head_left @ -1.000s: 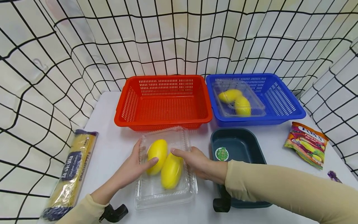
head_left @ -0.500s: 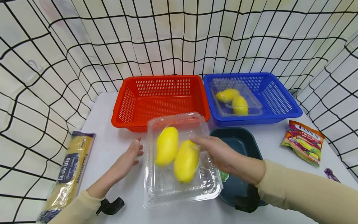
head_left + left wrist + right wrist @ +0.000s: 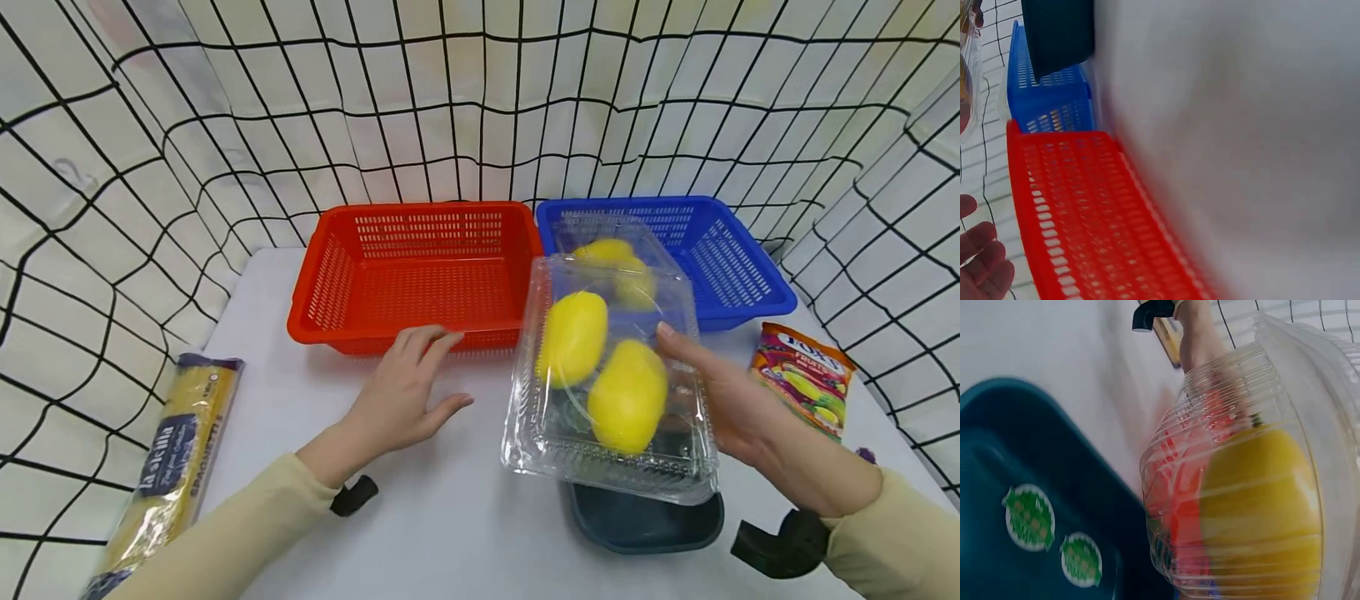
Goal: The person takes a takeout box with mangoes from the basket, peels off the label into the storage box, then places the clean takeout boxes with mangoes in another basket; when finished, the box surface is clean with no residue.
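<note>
In the head view my right hand [image 3: 738,408] grips a clear plastic clamshell box [image 3: 540,450] by its right side, thumb on top. Inside lie two yellow mangoes [image 3: 573,337]. The box is held in the air, over the dark teal tub [image 3: 645,525] and overlapping the near edge of the blue basket [image 3: 738,275]. The right wrist view shows the ribbed wall of the box with a yellow fruit [image 3: 1260,512] behind it. My left hand [image 3: 401,396] holds nothing; its loosely bent fingers are just in front of the red basket [image 3: 405,279].
Another clear box with yellow fruit [image 3: 600,248] lies in the blue basket's left part. A spaghetti pack [image 3: 168,471] lies at the left, a Fox's candy bag [image 3: 802,375] at the right, beside a purple-wrapped candy [image 3: 866,455]. Black netting surrounds the table [image 3: 465,525].
My right hand has lifted the box and carried it rightward and away from me, over the tub. The left hand has let go of the box and moved forward toward the red basket.
</note>
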`<action>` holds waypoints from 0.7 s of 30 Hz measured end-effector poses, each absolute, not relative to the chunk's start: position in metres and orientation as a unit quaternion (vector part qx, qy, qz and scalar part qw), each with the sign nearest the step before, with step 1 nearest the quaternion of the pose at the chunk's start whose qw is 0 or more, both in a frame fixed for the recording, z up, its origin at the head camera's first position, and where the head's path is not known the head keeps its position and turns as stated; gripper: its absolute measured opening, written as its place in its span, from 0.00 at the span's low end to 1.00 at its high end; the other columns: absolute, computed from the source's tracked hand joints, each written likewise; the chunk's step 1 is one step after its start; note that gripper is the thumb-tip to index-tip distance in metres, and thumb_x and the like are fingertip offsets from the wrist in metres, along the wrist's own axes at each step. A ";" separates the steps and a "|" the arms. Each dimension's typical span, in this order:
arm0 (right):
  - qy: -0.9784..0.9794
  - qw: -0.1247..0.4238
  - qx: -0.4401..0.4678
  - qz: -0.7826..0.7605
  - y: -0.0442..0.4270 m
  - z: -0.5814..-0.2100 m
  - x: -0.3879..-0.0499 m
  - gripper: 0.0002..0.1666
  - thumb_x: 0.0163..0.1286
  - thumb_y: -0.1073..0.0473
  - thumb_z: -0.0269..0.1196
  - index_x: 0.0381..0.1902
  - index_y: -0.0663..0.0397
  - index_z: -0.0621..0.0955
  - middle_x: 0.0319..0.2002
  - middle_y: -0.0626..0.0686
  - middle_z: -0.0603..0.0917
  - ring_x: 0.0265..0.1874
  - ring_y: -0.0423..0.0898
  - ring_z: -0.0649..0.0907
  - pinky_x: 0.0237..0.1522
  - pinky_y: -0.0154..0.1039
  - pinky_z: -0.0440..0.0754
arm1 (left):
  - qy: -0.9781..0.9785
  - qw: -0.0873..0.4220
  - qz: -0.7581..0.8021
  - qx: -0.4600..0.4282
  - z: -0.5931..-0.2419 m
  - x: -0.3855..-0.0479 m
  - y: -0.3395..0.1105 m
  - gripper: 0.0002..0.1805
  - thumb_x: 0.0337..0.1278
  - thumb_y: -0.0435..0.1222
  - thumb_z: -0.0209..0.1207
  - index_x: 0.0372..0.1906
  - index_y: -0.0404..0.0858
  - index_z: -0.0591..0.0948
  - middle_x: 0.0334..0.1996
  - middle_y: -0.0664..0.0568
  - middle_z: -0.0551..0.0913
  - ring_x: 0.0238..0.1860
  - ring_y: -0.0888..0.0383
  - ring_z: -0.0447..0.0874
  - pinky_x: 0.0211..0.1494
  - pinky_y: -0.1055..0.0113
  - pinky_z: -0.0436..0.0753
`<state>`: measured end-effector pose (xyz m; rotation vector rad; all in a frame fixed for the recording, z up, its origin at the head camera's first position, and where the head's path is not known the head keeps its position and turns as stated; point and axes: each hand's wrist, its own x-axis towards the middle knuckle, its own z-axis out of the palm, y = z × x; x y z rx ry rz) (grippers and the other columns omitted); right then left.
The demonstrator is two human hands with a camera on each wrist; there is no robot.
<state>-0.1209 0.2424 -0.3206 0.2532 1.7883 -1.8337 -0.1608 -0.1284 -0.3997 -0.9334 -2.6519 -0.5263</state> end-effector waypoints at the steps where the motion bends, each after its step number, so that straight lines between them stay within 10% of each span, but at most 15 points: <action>1: 0.658 0.278 0.103 -0.692 0.248 -0.321 -0.121 0.55 0.77 0.28 0.44 0.83 0.46 0.31 0.82 0.67 0.39 0.79 0.71 0.52 0.75 0.71 0.58 | -0.917 0.144 -0.163 -0.333 -0.397 -0.167 -0.120 0.43 0.56 0.53 0.70 0.71 0.32 0.71 0.64 0.38 0.74 0.66 0.41 0.72 0.70 0.47 0.76; 8: 0.628 0.252 0.138 -0.723 0.281 -0.324 -0.127 0.54 0.77 0.30 0.44 0.82 0.38 0.28 0.83 0.63 0.29 0.80 0.72 0.43 0.75 0.74 0.51 | -0.940 0.041 -0.055 -0.333 -0.388 -0.212 -0.060 0.55 0.63 0.64 0.59 0.80 0.31 0.55 0.80 0.35 0.56 0.81 0.37 0.53 0.82 0.46 0.59; 13: 0.630 0.249 0.135 -0.723 0.297 -0.330 -0.133 0.52 0.77 0.29 0.43 0.82 0.34 0.28 0.83 0.62 0.31 0.79 0.70 0.50 0.64 0.64 0.78 | -0.959 -0.036 -0.033 -0.279 -0.384 -0.239 -0.030 0.59 0.63 0.69 0.51 0.83 0.36 0.43 0.84 0.38 0.43 0.84 0.39 0.38 0.84 0.42 0.47; 21: 0.553 0.223 0.128 -0.792 0.327 -0.331 -0.138 0.28 0.80 0.38 0.48 0.72 0.29 0.55 0.58 0.44 0.75 0.50 0.46 0.86 0.49 0.52 0.89 | -0.969 -0.080 -0.042 -0.229 -0.384 -0.265 -0.010 0.60 0.63 0.74 0.41 0.83 0.38 0.38 0.84 0.41 0.34 0.85 0.42 0.32 0.84 0.41 0.42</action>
